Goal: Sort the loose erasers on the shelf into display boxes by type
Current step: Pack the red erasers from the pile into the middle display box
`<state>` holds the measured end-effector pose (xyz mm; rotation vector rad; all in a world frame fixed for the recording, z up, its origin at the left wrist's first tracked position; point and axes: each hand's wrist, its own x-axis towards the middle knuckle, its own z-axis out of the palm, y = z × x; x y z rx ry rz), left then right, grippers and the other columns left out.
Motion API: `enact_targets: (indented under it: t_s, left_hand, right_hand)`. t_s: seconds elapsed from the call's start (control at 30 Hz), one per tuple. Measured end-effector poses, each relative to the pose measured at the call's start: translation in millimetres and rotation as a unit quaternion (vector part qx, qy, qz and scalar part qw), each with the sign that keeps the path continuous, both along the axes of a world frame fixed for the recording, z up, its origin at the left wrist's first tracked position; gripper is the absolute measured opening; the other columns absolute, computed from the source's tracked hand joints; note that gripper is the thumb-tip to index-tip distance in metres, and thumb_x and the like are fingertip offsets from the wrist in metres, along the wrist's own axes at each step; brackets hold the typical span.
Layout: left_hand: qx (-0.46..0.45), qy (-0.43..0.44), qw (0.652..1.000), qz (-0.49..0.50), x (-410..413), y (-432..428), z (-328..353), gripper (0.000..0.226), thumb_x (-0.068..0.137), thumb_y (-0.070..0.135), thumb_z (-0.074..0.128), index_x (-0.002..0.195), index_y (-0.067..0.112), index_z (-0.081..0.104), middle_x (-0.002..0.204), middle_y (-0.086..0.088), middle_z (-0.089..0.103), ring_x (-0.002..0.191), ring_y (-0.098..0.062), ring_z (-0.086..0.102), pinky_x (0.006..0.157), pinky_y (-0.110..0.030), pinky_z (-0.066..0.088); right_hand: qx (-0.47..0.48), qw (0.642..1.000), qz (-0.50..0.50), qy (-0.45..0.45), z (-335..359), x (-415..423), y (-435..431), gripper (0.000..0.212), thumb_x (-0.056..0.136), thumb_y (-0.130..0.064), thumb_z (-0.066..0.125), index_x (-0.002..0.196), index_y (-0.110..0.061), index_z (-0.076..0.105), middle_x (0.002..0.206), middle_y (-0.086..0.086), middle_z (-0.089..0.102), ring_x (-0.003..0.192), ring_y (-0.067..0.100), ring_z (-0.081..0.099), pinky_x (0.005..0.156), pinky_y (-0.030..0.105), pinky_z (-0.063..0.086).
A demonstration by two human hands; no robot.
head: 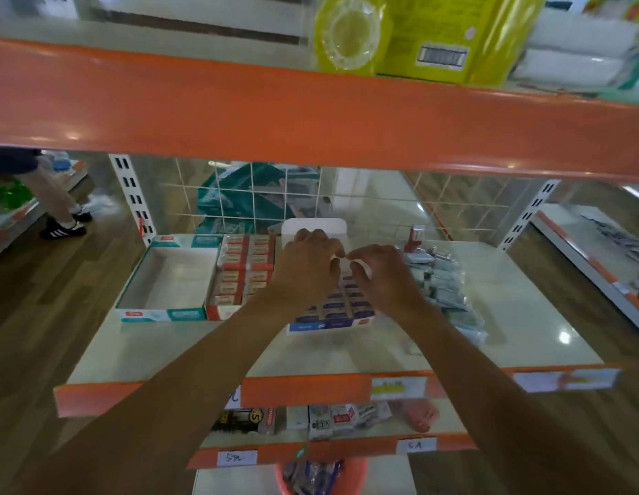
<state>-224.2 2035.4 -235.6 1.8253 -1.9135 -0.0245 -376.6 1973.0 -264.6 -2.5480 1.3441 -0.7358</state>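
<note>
At the bottom centre, handwritten paper price tags (236,458) are fixed to lower shelf lips. Above them, a glossy cream shelf with an orange front edge (303,389) carries the goods. At its centre, a blue-fronted cardboard display box (328,325) is filled with rows of dark-blue-sleeved erasers (341,303); its rear is hidden by the hands. The left hand (307,259) and right hand (380,271) are curled, and a small white piece (341,260) is pinched between their fingers. Left of centre, a red-and-white box of packed erasers (243,269) is set touching an empty teal-trimmed box (168,280). Clear-wrapped grey packs (443,291) are heaped at the right. A white wire grid (275,194) stands behind.
</note>
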Motion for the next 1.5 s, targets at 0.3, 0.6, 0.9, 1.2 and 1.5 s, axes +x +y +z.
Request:
enact_targets:
  t_s: [0.3,0.6,0.9,1.2,1.5]
  left_hand:
    - [0.039,-0.010,0.998,-0.046,-99,-52,-4,0.024,0.091,0.019,0.048,0.104,0.019,0.068,0.100,-0.007,0.064,0.094,-0.025,0.057,0.085,-0.041,0.051]
    - [0.083,0.014,0.996,-0.003,-134,-116,-25,0.034,0.085,0.017,0.054,0.115,0.021,0.067,0.112,-0.001,0.065,0.091,-0.021,0.060,0.080,-0.035,0.055]
    - [0.156,-0.016,0.987,-0.018,-132,-159,-41,0.031,0.094,0.026,0.043,0.117,0.018,0.064,0.113,-0.005,0.059,0.099,-0.023,0.051,0.090,-0.043,0.047]
    - [0.204,0.008,0.977,-0.068,-130,-172,-43,0.034,0.098,0.030,0.040,0.115,0.013,0.063,0.108,-0.008,0.064,0.092,-0.021,0.057,0.082,-0.033,0.048]
    - [0.207,-0.005,0.976,-0.071,-137,-176,-40,0.031,0.092,0.019,0.042,0.064,0.016,0.054,0.071,-0.005,0.054,0.061,-0.016,0.048,0.056,-0.027,0.035]
  right_hand:
    - [0.000,0.998,-0.067,0.010,2,-103,-30,0.027,0.091,-0.012,0.057,0.116,-0.012,0.067,0.119,0.011,0.065,0.113,0.032,0.052,0.095,0.037,0.043]
    - [0.109,0.990,-0.082,0.047,1,-148,-82,0.031,0.098,-0.023,0.045,0.123,-0.016,0.062,0.130,0.007,0.058,0.120,0.025,0.050,0.097,0.032,0.039]
    - [0.189,0.976,-0.081,0.074,-16,-144,-113,0.035,0.102,-0.030,0.035,0.114,-0.010,0.061,0.116,0.012,0.061,0.108,0.033,0.053,0.090,0.035,0.039]
    - [0.220,0.961,-0.094,0.140,-17,-155,-126,0.047,0.096,-0.052,0.030,0.115,-0.021,0.060,0.124,0.009,0.053,0.118,0.031,0.044,0.095,0.040,0.037]
    - [0.193,0.973,-0.125,0.031,-20,-159,-126,0.043,0.100,-0.040,0.036,0.097,-0.013,0.070,0.104,0.012,0.056,0.102,0.027,0.050,0.082,0.030,0.038]
